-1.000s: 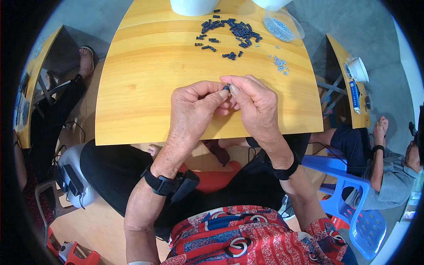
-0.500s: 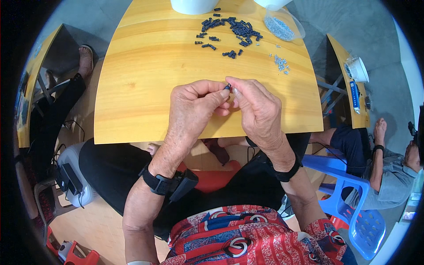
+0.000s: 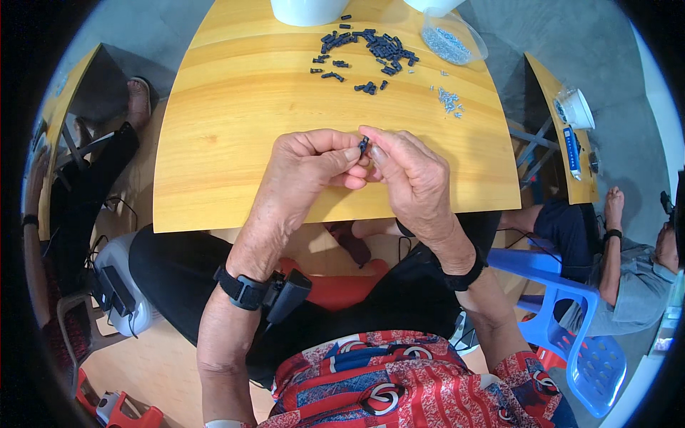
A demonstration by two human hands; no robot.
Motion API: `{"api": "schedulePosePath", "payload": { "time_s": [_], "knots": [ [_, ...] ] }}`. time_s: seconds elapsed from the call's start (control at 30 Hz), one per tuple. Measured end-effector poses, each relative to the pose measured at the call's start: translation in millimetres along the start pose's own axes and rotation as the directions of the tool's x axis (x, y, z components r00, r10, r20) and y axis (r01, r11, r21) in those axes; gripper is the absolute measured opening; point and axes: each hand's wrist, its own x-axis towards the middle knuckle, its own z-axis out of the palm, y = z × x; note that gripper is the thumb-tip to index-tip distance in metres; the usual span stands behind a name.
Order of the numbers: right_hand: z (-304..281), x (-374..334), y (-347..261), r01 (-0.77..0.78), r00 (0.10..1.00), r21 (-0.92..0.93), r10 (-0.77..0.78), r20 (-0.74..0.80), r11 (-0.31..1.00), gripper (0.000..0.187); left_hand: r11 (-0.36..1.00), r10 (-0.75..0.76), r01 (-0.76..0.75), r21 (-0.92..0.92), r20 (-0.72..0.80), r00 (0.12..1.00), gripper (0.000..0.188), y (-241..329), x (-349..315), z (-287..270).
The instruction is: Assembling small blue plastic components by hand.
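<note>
Head view: left hand (image 3: 307,165) pinches small dark part (image 3: 363,147), over table (image 3: 214,143) close to its near edge. Right hand (image 3: 415,170) fingertips right at it; can't tell if gripping. Open wood both sides, widest leftward. Beyond: dark pieces (image 3: 385,47), silver bits (image 3: 448,101); clear tub (image 3: 448,44) by far-right edge.

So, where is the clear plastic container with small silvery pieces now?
In the head view, the container is at the upper right edge of the yellow wooden table, right of the small black elongated pieces and beyond the loose silvery pieces.
</note>
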Motion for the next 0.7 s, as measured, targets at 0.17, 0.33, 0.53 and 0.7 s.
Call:
{"api": "schedulePosePath", "payload": {
  "time_s": [0.17, 0.33, 0.53, 0.7],
  "knots": [
    [-7.4, 0.4, -4.9, -0.053, 0.996, 0.035, 0.05, 0.069, 0.998, 0.022, 0.999, -0.035, 0.035, -0.006, 0.038, 0.999, 0.014, -0.3, 0.8, -2.6],
    [-8.8, 0.0, -2.1, 0.008, 0.995, 0.004, -0.009, 0.094, 1.0, 0.024, 0.999, -0.021, 0.018, 0.033, 0.094, 0.995, 0.015, 1.8, 0.3, -5.0],
    [-9.1, -0.6, 1.1, 0.116, 0.989, -0.039, -0.112, 0.091, 0.992, 0.025, 0.999, -0.011, 0.004, 0.05, 0.122, 0.992, 0.016, 3.7, 0.0, -3.6],
    [-15.5, 1.0, -2.4, 0.209, 0.972, -0.156, -0.188, 0.139, 0.965, 0.031, 0.995, -0.033, 0.023, 0.093, 0.103, 0.994, 0.016, 4.5, 0.2, -1.3]
  ]
}}
